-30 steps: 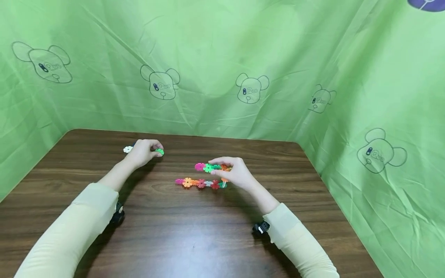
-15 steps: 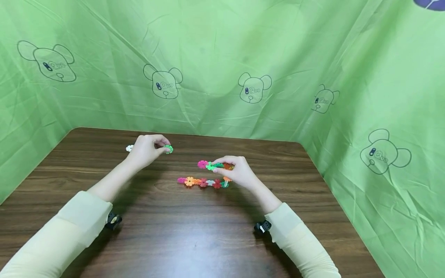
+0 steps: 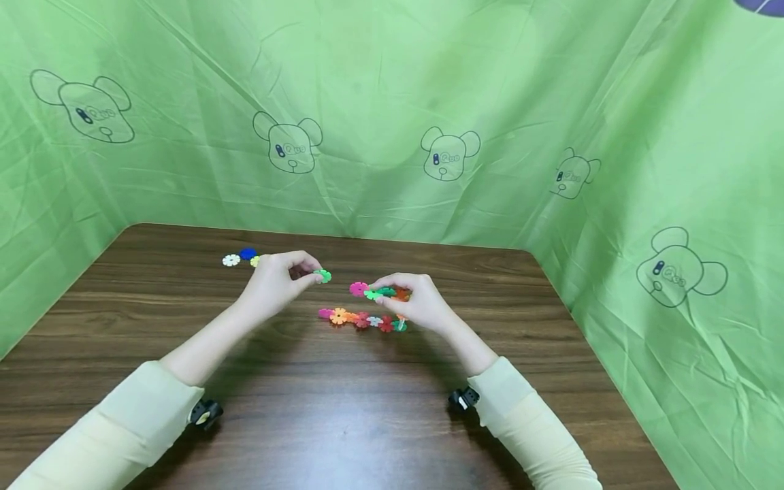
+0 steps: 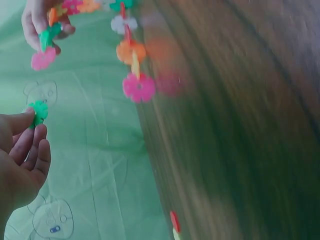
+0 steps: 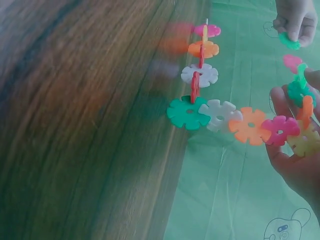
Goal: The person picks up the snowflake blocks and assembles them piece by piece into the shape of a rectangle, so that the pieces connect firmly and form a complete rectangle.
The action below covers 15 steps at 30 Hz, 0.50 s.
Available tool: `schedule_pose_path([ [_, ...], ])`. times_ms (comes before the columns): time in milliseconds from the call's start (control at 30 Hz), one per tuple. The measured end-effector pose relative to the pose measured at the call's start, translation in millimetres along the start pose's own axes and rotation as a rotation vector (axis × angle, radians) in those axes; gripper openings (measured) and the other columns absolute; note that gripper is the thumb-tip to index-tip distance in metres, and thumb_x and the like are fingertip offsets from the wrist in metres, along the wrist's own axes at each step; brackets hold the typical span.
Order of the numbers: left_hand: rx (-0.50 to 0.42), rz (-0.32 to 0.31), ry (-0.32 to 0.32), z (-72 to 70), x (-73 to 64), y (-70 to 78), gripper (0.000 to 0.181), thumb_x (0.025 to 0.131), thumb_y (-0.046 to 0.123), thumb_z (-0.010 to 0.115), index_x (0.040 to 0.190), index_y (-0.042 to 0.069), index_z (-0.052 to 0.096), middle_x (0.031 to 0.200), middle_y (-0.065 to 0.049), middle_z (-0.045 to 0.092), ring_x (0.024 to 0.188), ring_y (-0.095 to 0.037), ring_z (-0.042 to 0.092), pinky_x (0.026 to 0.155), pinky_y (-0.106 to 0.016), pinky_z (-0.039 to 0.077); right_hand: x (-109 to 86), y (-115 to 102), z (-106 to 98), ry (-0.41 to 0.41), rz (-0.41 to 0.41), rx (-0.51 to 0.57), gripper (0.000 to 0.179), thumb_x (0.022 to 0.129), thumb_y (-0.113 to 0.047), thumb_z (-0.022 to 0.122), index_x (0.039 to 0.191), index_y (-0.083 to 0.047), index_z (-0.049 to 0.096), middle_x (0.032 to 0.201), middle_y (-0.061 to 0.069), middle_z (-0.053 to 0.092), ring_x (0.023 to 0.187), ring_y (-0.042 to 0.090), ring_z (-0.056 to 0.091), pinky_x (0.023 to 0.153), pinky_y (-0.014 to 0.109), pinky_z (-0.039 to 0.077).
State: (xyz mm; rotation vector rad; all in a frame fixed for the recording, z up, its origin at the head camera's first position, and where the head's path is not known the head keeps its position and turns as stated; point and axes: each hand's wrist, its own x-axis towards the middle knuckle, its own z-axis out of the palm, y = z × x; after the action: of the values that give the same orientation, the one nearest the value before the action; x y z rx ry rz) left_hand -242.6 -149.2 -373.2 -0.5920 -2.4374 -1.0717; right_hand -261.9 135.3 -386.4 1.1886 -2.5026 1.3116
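Observation:
My left hand (image 3: 277,280) pinches a single green flower-shaped interlocking disc (image 3: 325,275) between thumb and fingertips, raised over the table. Just to its right, my right hand (image 3: 419,301) grips one arm of a chain of interlocking discs (image 5: 250,126). That chain bends into a U, its far arm ending in a pink disc (image 3: 358,289) that points toward the green one, with a small gap between. The near arm, tipped by another pink disc (image 4: 139,88), runs along in front of my right hand. My right palm and fingers hide part of the far arm.
Behind my left hand, a white disc (image 3: 231,260), a blue disc (image 3: 248,253) and a partly hidden yellow disc (image 3: 254,261) lie on the brown wooden table (image 3: 343,395). A green curtain (image 3: 367,82) with printed bear heads hangs round the table's back and sides.
My left hand has carried the green disc rightward, closer to the chain's pink end, uncovering the blue and yellow discs. My right hand stays nearly still with the chain.

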Motion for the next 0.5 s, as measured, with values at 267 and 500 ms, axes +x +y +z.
schedule_pose_path([
  [267,-0.075,-0.008,0.034,15.3,-7.5,7.7,0.012,0.078,0.015,0.078,0.086,0.016,0.069,0.075,0.007,0.069,0.063,-0.007,0.058,0.057,-0.02,0.048,0.0,-30,-4,-0.005,-0.039,0.039,0.019,0.086,-0.003,0.067,0.104,-0.002,0.071,0.101,0.011,0.071,0.086,0.017,0.064,0.072,0.044,0.052],
  [500,-0.137,-0.047,0.048,23.4,-10.0,14.6,0.013,0.08,0.014,0.076,0.091,0.012,0.07,0.076,0.002,0.07,0.063,-0.01,0.061,0.056,-0.021,0.049,0.0,-33,-6,-0.009,-0.058,0.059,0.019,0.085,-0.002,0.068,0.104,0.0,0.07,0.104,0.014,0.07,0.099,0.024,0.065,0.086,0.035,0.052],
])
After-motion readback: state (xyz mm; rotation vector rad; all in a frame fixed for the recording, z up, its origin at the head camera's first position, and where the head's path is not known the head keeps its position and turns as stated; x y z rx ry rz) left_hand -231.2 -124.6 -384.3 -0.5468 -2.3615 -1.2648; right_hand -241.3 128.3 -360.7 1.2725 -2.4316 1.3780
